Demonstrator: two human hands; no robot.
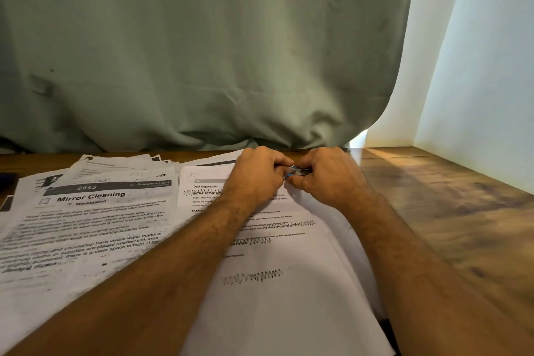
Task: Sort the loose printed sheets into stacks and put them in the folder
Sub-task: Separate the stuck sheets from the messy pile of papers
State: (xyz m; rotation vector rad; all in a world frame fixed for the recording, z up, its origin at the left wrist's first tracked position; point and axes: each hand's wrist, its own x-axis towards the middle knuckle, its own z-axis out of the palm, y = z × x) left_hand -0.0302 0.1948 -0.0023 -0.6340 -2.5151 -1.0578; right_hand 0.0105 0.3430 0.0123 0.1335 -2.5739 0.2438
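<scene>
Two hands [291, 173], two paper piles [86, 211], one small clip [293, 172], one curtain [202, 52].

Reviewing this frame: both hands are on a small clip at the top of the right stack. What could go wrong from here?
1. Both hands pinch a small blue clip; it could slip or crease the right stack's top edge.
2. The forearms lie across that stack, so pulling back might drag sheets askew.
3. The left pile is fanned and uneven and overlaps the right stack's edge, so sheets could mix between them.

Small blue/silver item [294, 172] mostly hidden btwn hands; left sheets [86, 225] cut off, txt blurred.
</scene>
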